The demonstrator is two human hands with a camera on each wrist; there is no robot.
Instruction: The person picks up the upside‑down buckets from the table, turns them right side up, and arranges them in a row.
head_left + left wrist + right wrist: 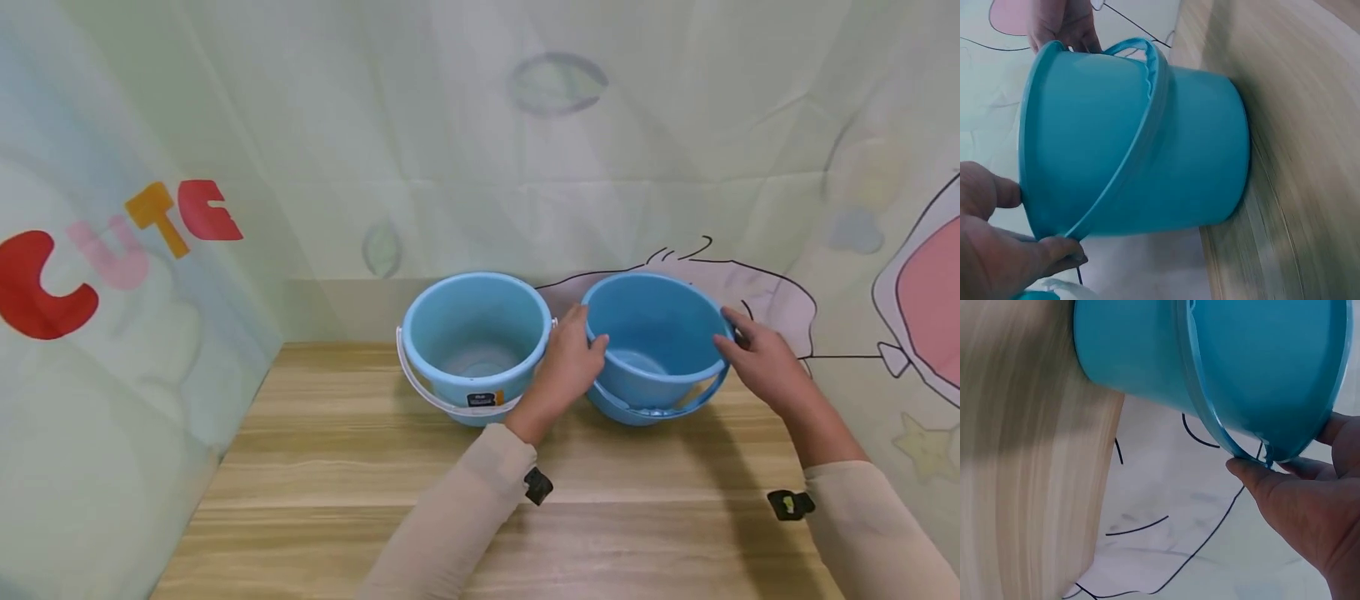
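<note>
A blue bucket (660, 321) stands upright on the wooden table, held at its rim from both sides. My left hand (568, 360) pinches the left side of the rim, its thumb over the edge and fingers outside. On the opposite side, my right hand (768, 367) grips the rim close to where the handle attaches. The bucket's blue handle (1124, 169) hangs down across its front. A lighter blue bucket (480, 312) with a white handle (408, 367) and a dark label stands just left of my left hand.
The wooden table (337, 500) meets a printed fabric backdrop (450, 125) behind both buckets. More printed fabric, with the letters "CUTE" (48, 287), rises along the left side. Small black devices (537, 486) sit at both wrists.
</note>
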